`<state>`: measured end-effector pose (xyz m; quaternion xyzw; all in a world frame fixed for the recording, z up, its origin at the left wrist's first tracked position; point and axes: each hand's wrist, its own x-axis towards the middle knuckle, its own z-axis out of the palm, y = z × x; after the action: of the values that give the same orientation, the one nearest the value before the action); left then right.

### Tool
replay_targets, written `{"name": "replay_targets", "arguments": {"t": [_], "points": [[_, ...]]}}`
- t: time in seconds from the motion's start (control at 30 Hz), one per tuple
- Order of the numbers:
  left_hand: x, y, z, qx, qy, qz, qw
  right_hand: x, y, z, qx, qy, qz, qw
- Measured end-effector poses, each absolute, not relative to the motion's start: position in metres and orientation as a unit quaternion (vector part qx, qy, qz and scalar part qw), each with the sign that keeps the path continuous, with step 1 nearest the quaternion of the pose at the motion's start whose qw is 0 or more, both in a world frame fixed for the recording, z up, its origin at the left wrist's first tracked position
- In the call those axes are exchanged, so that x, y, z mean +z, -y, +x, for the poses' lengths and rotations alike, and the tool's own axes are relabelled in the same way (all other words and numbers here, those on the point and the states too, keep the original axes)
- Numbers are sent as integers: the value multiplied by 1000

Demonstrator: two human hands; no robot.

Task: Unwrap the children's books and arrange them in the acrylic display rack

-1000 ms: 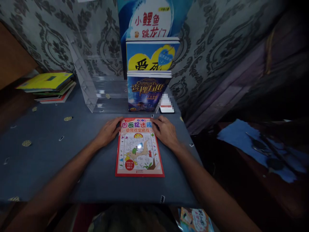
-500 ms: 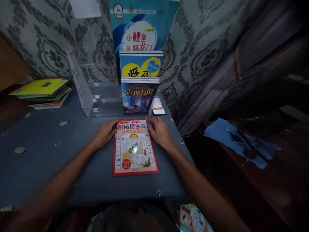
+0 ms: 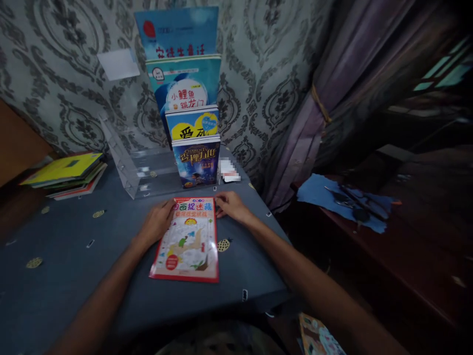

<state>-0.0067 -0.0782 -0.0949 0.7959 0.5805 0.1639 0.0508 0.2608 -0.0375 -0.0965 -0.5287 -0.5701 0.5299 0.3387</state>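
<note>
A thin red-bordered picture book (image 3: 186,240) lies flat on the blue-grey tablecloth (image 3: 66,266), slightly skewed. My left hand (image 3: 157,223) rests on its upper left edge with fingers curled onto the cover. My right hand (image 3: 231,206) touches the upper right corner, fingers bent against the edge. Just behind the book stands a clear acrylic tiered rack (image 3: 138,165) with several upright books (image 3: 195,160) stacked in steps on its right side.
A pile of flat books (image 3: 66,173) lies at the far left of the table. A small white card (image 3: 229,171) sits right of the rack. A purple curtain (image 3: 314,108) hangs to the right, above a dark wooden surface with blue cloth (image 3: 340,202).
The view has tilted up and right, showing more of the rack's books. The red book now lies turned slightly, its lower end swung left; both hands stay at its top corners.
</note>
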Motion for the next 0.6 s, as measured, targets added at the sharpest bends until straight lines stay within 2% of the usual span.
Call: {"name": "replay_targets", "arguments": {"t": [0.1, 0.2, 0.3, 0.43, 0.6], "points": [[-95, 69, -21, 179, -581, 793, 40, -101, 56, 238, 658, 543, -430, 297], [-93, 64, -27, 167, -577, 799, 22, -99, 70, 222, 697, 557, -363, 267], [-90, 70, -13, 146, -577, 803, 7, -93, 68, 223, 635, 590, -386, 315], [-87, 90, 26, 141, -529, 836, -20, -97, 48, 240, 492, 621, -455, 406], [-83, 109, 60, 70, -529, 840, -99, -111, 38, 246, 385, 672, -468, 426]]}}
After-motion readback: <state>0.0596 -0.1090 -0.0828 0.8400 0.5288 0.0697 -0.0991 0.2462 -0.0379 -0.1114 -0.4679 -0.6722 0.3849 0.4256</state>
